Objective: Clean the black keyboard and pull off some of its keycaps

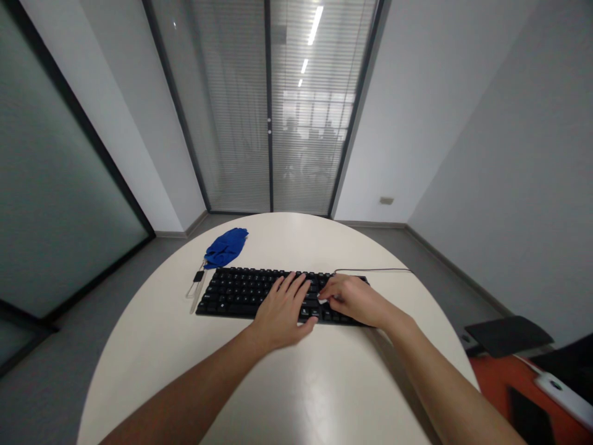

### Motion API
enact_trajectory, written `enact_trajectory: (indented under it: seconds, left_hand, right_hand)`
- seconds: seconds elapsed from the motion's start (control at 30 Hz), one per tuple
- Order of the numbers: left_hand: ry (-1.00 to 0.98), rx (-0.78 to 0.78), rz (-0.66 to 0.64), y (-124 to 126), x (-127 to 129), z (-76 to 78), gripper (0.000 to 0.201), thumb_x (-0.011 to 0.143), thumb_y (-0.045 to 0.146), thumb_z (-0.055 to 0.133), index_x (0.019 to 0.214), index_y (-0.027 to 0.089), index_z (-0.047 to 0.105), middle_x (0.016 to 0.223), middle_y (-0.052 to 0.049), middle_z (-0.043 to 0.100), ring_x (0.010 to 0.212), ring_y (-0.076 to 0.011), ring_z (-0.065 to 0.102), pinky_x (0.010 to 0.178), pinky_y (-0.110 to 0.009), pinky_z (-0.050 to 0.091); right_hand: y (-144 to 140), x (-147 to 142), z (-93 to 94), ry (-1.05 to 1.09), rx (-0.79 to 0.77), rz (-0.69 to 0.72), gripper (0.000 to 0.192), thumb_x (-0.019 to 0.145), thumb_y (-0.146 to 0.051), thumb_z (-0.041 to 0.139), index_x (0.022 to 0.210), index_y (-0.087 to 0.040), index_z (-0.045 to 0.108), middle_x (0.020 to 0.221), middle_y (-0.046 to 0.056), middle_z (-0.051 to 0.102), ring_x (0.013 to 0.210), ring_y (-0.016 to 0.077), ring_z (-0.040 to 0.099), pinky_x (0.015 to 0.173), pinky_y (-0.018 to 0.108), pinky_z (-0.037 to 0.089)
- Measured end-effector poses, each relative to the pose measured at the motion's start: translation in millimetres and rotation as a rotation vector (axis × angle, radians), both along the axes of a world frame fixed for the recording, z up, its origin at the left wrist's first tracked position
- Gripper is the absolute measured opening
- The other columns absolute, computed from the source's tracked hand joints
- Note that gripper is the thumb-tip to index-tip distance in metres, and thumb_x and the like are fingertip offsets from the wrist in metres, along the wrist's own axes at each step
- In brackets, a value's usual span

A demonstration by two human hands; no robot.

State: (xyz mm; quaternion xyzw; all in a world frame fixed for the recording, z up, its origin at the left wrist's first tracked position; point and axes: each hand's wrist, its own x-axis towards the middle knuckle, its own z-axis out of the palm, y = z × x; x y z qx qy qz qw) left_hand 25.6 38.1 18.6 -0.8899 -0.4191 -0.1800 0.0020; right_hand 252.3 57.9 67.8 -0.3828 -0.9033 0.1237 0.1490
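Observation:
A black keyboard lies flat across the table in front of me. My left hand rests spread on the middle of the keyboard, fingers stretched over the keys and holding nothing. Just to its right, my right hand is closed in a pinch over the keys. A small white piece shows at its fingertips; its kind is too small to make out, and the fingers hide part of it.
The round cream table bears a crumpled blue cloth behind the keyboard's left end. Beside that end lie a small black-gripped wire tool and a thin pale stick. A cable runs right. An orange chair stands at right.

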Motion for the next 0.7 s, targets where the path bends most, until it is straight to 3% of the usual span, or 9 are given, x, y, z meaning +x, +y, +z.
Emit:
enact_trajectory:
  seconds: [0.37,0.7]
  left_hand:
    - [-0.006,0.006,0.005,0,0,-0.8,0.072,0.088,0.054,0.054,0.148,0.016,0.041,0.158,-0.011,0.035,0.146,-0.0325,0.029,0.120,-0.050,0.022]
    - [-0.001,0.007,0.007,-1,0,1.2,0.074,0.086,0.053,0.055,0.148,0.014,0.042,0.158,-0.012,0.035,0.146,-0.0329,0.029,0.121,-0.049,0.022]
  right_hand:
    - [-7,15,12.2,0.044,-0.164,-0.048,0.037,0.070,-0.005,0.055,0.091,-0.023,0.079,0.091,0.003,0.076,0.082,0.0172,0.068,0.075,0.024,0.050]
    - [-13,9,16.8,-0.007,-0.247,-0.018,0.036,0.063,-0.003,0.056,0.084,-0.022,0.079,0.083,0.000,0.076,0.072,0.0164,0.067,0.068,0.023,0.049]
